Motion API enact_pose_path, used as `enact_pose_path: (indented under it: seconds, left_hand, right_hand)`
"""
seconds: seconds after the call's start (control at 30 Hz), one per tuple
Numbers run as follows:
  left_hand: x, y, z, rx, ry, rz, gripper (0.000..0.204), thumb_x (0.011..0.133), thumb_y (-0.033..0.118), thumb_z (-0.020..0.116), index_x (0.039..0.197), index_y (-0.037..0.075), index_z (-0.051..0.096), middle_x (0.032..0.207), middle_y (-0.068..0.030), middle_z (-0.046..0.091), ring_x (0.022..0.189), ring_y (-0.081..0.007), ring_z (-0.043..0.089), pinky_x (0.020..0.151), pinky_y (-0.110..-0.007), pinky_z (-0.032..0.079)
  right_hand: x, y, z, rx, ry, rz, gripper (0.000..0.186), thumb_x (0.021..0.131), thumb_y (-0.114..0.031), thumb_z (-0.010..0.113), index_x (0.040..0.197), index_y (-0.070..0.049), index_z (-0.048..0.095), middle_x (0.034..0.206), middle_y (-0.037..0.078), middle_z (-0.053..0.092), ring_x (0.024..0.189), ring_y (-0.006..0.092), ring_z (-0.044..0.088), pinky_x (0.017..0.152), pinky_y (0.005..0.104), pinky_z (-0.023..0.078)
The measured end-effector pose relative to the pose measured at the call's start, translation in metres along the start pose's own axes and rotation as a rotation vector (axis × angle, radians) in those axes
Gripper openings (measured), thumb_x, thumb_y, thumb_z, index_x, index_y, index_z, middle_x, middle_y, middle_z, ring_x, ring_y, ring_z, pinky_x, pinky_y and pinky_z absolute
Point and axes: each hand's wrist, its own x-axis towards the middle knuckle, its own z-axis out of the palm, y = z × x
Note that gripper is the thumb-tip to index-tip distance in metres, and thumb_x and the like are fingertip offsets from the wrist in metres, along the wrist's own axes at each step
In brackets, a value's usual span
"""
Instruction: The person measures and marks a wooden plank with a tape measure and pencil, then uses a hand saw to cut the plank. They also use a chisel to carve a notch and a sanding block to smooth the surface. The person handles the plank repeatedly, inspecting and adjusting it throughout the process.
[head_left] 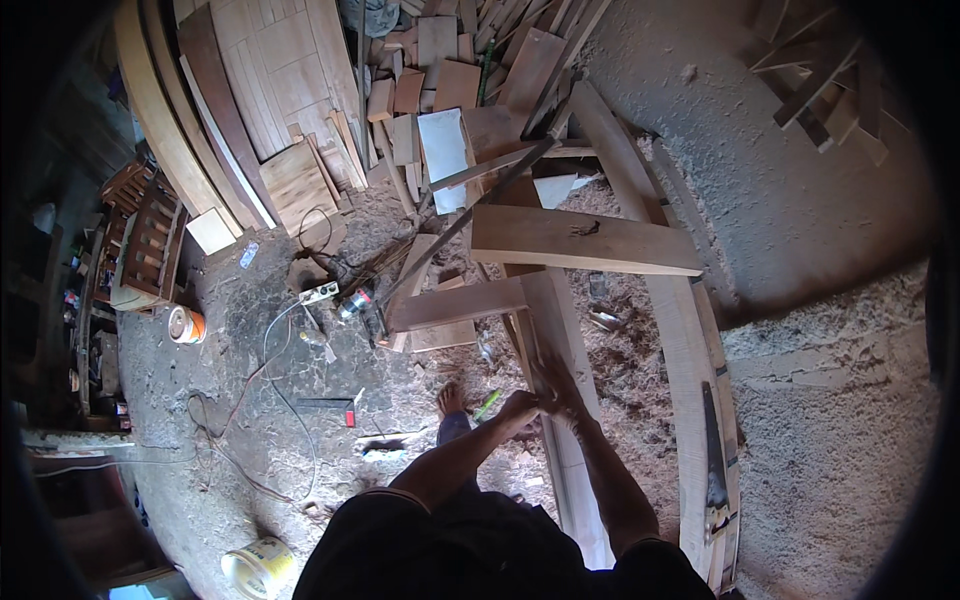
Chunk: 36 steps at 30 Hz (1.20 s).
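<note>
My left hand (520, 408) is closed beside the long wooden board (553, 305) below me; what it holds, if anything, is hidden. Just right of it, my right hand (557, 392) lies on that board with fingers stretched forward along it. A short board (450, 305) crosses the long board's upper end, with a wider plank (585, 240) beyond. A bright green narrow object (487, 405) is on the floor left of my hands, near my bare foot (450, 398).
Wood offcuts (460, 85) and panels (280, 60) fill the back. A power drill (355, 305), power strip (318, 292) and looping cables lie left on the debris-strewn floor, with buckets (186, 324) (258, 568). A handsaw (714, 450) rests on a long timber (690, 420) at right.
</note>
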Motion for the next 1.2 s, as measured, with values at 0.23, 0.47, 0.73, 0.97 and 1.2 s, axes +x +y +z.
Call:
enact_pose_path:
  seconds: [0.23,0.47,0.73,0.97,1.2]
  left_hand:
    - [-0.043,0.135,-0.117,0.169,0.189,0.156,0.035,0.096,0.028,0.061,0.108,-0.004,0.069,0.084,-0.0150,0.072,0.064,-0.0215,0.071,0.053,-0.033,0.060]
    - [0.073,0.284,-0.259,0.579,0.721,0.605,0.055,0.083,0.025,0.075,0.130,0.003,0.057,0.112,-0.0206,0.067,0.102,-0.0324,0.067,0.087,-0.038,0.054]
    - [0.172,0.307,-0.278,0.973,0.584,0.376,0.048,0.083,0.036,0.074,0.121,0.013,0.056,0.118,-0.0188,0.067,0.111,-0.0412,0.063,0.091,-0.051,0.050]
    - [0.133,0.280,-0.276,1.063,0.676,0.704,0.028,0.090,0.021,0.067,0.108,0.008,0.051,0.099,-0.0207,0.066,0.098,-0.0440,0.063,0.082,-0.053,0.049]
    - [0.107,0.276,-0.321,1.172,0.843,0.746,0.026,0.092,0.008,0.056,0.114,0.004,0.044,0.095,-0.0230,0.062,0.089,-0.0454,0.061,0.076,-0.053,0.049]
  right_hand:
    - [0.065,-0.002,0.023,-0.390,0.326,0.461,0.068,0.096,-0.042,0.056,0.151,-0.005,0.040,0.151,0.027,0.042,0.136,0.0442,0.044,0.112,0.0540,0.035]
    - [0.074,-0.010,0.020,-0.471,0.324,0.503,0.075,0.094,-0.047,0.057,0.153,-0.006,0.036,0.148,0.028,0.042,0.133,0.0455,0.046,0.110,0.0565,0.036]
    - [0.079,-0.006,0.017,-0.488,0.326,0.474,0.078,0.091,-0.047,0.060,0.153,-0.005,0.036,0.147,0.023,0.044,0.133,0.0426,0.045,0.109,0.0556,0.036]
    - [0.073,-0.004,0.019,-0.450,0.248,0.570,0.079,0.090,-0.048,0.058,0.153,-0.004,0.036,0.151,0.022,0.042,0.138,0.0397,0.041,0.112,0.0539,0.033]
    - [0.080,-0.006,0.015,-0.473,0.420,0.414,0.082,0.087,-0.041,0.068,0.153,-0.006,0.034,0.149,0.021,0.044,0.130,0.0405,0.048,0.105,0.0537,0.038]
